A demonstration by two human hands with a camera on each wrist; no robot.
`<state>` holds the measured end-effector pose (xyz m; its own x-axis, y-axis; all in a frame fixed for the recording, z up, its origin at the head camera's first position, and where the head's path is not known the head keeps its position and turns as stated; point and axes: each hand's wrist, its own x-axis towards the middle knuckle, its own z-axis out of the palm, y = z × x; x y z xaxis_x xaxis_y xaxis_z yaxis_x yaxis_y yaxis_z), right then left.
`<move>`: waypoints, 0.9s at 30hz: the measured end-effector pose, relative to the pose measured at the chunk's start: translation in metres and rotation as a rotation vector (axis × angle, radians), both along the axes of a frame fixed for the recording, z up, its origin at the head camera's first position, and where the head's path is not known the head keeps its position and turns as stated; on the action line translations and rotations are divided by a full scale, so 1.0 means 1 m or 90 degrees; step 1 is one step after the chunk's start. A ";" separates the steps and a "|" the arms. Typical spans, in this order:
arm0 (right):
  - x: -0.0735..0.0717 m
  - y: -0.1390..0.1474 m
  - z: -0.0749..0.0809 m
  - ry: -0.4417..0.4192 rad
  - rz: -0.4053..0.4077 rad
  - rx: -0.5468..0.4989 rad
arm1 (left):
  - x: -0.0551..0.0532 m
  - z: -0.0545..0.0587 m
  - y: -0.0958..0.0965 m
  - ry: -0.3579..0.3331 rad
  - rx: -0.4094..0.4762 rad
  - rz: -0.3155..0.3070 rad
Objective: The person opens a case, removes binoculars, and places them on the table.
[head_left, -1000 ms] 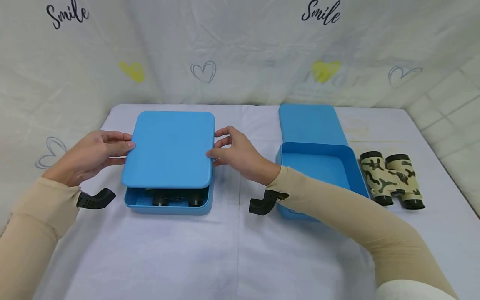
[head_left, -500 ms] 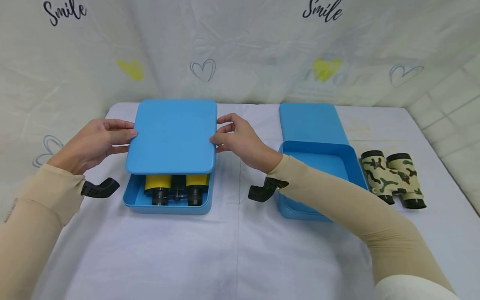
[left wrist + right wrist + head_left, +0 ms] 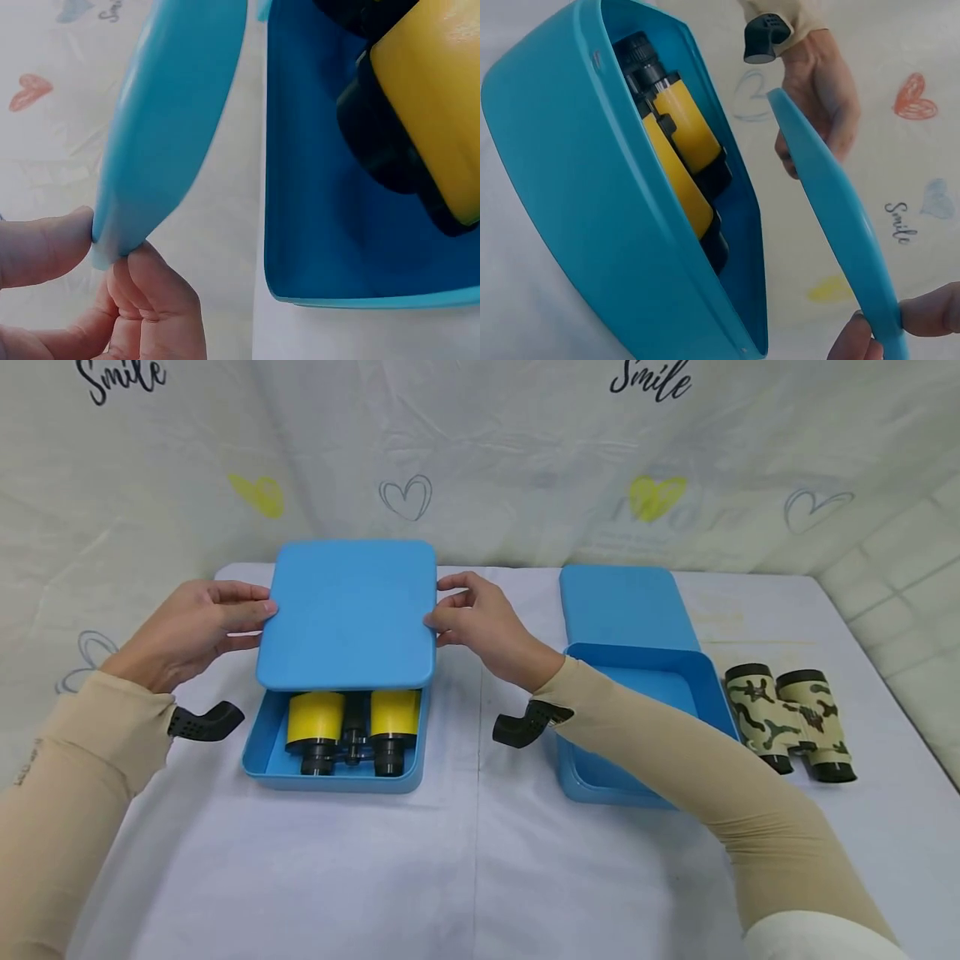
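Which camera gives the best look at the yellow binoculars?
The right wrist view, where the yellow binoculars show nearly end to end. In the head view the held lid hides their far part; the left wrist view crops them tightly.

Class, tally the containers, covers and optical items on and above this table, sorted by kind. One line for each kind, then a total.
Open blue rectangular boxes: 2
Flat blue round-cornered lids: 2
Binoculars, one yellow-and-black pair and one camouflage-patterned pair: 2
Total: 6
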<state>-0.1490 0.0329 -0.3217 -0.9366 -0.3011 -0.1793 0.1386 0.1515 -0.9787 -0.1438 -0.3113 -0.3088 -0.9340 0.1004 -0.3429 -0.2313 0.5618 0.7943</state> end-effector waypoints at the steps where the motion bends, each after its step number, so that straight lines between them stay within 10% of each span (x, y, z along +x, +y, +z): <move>1: -0.001 0.000 0.001 0.001 0.000 -0.002 | -0.001 0.001 0.000 0.001 -0.002 0.003; 27: -0.037 -0.003 0.003 0.002 -0.045 -0.011 | -0.033 0.009 0.012 0.010 0.028 0.067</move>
<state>-0.1857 0.0298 -0.3185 -0.9562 -0.2372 -0.1715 0.1452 0.1244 -0.9816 -0.1772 -0.2989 -0.2999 -0.9452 0.0163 -0.3262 -0.2750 0.4989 0.8218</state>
